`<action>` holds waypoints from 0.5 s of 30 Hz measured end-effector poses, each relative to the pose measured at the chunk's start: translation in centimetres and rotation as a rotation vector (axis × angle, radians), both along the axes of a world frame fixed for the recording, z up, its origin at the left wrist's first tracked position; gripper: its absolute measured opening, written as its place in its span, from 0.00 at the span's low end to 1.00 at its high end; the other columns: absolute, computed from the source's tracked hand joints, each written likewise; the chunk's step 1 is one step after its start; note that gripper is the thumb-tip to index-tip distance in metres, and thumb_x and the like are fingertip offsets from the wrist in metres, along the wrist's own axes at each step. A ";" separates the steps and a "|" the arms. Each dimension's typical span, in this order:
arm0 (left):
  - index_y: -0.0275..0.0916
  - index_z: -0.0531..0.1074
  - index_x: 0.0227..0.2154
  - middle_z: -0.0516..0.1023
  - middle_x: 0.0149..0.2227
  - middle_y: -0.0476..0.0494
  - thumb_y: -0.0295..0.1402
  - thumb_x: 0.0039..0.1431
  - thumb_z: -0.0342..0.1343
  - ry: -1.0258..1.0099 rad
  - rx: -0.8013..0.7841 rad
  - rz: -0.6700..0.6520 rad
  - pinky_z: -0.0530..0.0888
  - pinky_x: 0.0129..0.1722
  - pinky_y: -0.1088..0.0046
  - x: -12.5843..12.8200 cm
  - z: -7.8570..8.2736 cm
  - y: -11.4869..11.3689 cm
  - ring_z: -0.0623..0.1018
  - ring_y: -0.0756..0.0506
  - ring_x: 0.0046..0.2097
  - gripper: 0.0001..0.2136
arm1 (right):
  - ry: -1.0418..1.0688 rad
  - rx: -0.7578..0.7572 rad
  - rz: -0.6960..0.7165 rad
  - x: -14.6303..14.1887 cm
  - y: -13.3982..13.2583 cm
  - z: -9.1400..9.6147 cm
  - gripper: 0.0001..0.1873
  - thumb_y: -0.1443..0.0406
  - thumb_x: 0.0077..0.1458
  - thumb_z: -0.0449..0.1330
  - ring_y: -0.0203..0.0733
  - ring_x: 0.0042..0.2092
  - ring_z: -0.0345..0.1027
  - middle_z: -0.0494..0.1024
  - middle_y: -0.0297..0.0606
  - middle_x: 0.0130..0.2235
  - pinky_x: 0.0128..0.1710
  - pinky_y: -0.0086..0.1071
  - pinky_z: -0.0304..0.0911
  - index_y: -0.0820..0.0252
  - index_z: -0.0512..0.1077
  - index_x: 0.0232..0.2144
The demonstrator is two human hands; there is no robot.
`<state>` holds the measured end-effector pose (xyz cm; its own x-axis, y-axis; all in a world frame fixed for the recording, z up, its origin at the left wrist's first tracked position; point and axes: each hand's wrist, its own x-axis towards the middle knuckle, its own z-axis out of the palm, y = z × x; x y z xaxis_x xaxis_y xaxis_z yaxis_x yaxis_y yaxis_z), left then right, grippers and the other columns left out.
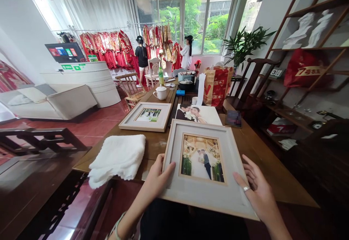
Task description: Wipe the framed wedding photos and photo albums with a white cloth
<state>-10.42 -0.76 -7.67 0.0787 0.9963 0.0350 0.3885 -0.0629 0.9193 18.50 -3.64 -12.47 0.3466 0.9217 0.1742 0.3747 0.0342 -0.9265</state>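
A framed wedding photo point(204, 160) with a pale wood frame and grey mount is held over the near edge of the wooden table point(269, 167). My left hand point(156, 176) grips its left edge, thumb on the front. My right hand point(256, 187), a ring on one finger, supports the right edge with fingers spread along it. A second framed photo point(145, 116) lies flat farther back on the left. An unframed print point(199, 113) lies behind the held frame. A folded white cloth point(117, 160) rests on the table left of my left hand.
A white teapot point(160, 92), a green bottle point(161, 75), a black pot point(186, 84) and a red paper bag point(216, 85) stand farther down the table. Two people stand by a rack of red garments at the windows. Shelves line the right wall; a sofa is at left.
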 end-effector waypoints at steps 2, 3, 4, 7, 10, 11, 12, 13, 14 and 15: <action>0.38 0.63 0.39 0.74 0.37 0.44 0.43 0.56 0.51 -0.104 -0.044 0.016 0.69 0.41 0.69 0.2 -0.1 0.0 0.74 0.43 0.40 0.14 | 0.008 0.005 -0.007 0.1 0.2 -0.2 0.39 0.52 0.48 0.59 0.48 0.45 0.69 0.71 0.44 0.45 0.46 0.39 0.66 0.56 0.53 0.60; 0.38 0.63 0.39 0.74 0.36 0.44 0.44 0.55 0.51 -0.152 -0.077 0.024 0.70 0.39 0.69 0.2 -0.1 -0.1 0.75 0.43 0.39 0.15 | 0.011 0.002 -0.006 0.1 0.2 -0.3 0.40 0.52 0.47 0.60 0.48 0.45 0.69 0.72 0.44 0.45 0.46 0.39 0.67 0.56 0.53 0.60; 0.38 0.62 0.40 0.74 0.34 0.45 0.44 0.55 0.52 -0.197 -0.110 0.033 0.70 0.37 0.70 0.2 -0.1 -0.1 0.75 0.44 0.37 0.16 | 0.018 -0.004 -0.005 0.2 0.2 -0.3 0.40 0.52 0.47 0.60 0.49 0.46 0.69 0.72 0.44 0.46 0.46 0.39 0.67 0.56 0.53 0.60; 0.38 0.62 0.40 0.72 0.32 0.48 0.44 0.53 0.54 -0.287 -0.177 0.046 0.70 0.33 0.73 -0.2 0.1 -0.3 0.74 0.45 0.35 0.17 | 0.092 -0.033 0.000 0.4 -0.2 0.0 0.40 0.51 0.47 0.59 0.50 0.50 0.68 0.70 0.46 0.51 0.47 0.36 0.67 0.55 0.53 0.60; 0.39 0.62 0.39 0.72 0.33 0.48 0.45 0.53 0.54 -0.306 -0.202 0.038 0.69 0.31 0.75 -0.6 0.5 -0.5 0.74 0.46 0.34 0.17 | 0.202 -0.149 0.067 0.5 -1.5 0.6 0.38 0.50 0.48 0.58 0.53 0.50 0.69 0.70 0.45 0.53 0.43 0.35 0.71 0.53 0.55 0.58; 0.39 0.62 0.39 0.72 0.33 0.48 0.45 0.53 0.54 -0.296 -0.207 0.031 0.69 0.31 0.75 -0.7 0.7 -0.6 0.74 0.47 0.34 0.17 | 0.218 -0.211 0.102 0.4 -2.1 0.7 0.36 0.49 0.47 0.59 0.54 0.50 0.69 0.71 0.45 0.53 0.41 0.36 0.72 0.53 0.58 0.57; 0.39 0.62 0.39 0.72 0.32 0.48 0.46 0.53 0.54 -0.279 -0.208 0.023 0.69 0.31 0.75 -0.9 1.0 -0.6 0.74 0.46 0.34 0.17 | 0.214 -0.270 0.143 0.3 -2.6 0.9 0.35 0.50 0.46 0.59 0.55 0.50 0.69 0.72 0.45 0.52 0.42 0.36 0.72 0.53 0.60 0.55; 0.39 0.62 0.39 0.72 0.32 0.48 0.46 0.54 0.53 -0.257 -0.200 0.014 0.70 0.32 0.74 -1.0 1.2 -0.7 0.74 0.46 0.34 0.17 | 0.198 -0.299 0.143 0.2 -3.1 1.0 0.35 0.50 0.45 0.61 0.55 0.50 0.69 0.72 0.44 0.52 0.42 0.37 0.72 0.53 0.61 0.54; 0.39 0.63 0.39 0.73 0.33 0.48 0.46 0.54 0.52 -0.230 -0.181 0.004 0.70 0.34 0.74 -1.1 1.5 -0.7 0.74 0.45 0.36 0.16 | 0.182 -0.286 0.123 0.0 -3.6 1.2 0.35 0.50 0.43 0.62 0.55 0.51 0.68 0.72 0.43 0.53 0.43 0.36 0.72 0.53 0.62 0.54; 0.39 0.63 0.39 0.73 0.34 0.47 0.45 0.55 0.51 -0.196 -0.152 -0.006 0.70 0.35 0.73 -1.2 1.8 -0.6 0.74 0.44 0.38 0.16 | 0.171 -0.262 0.115 -0.3 -3.9 1.3 0.36 0.50 0.43 0.62 0.55 0.52 0.67 0.72 0.41 0.54 0.44 0.36 0.71 0.53 0.61 0.54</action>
<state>-11.64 -1.38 -5.91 0.0916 0.9907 -0.1002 0.2020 0.0800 0.9761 18.25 -7.49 -11.15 0.2413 0.9622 -0.1261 0.2209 -0.1809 -0.9584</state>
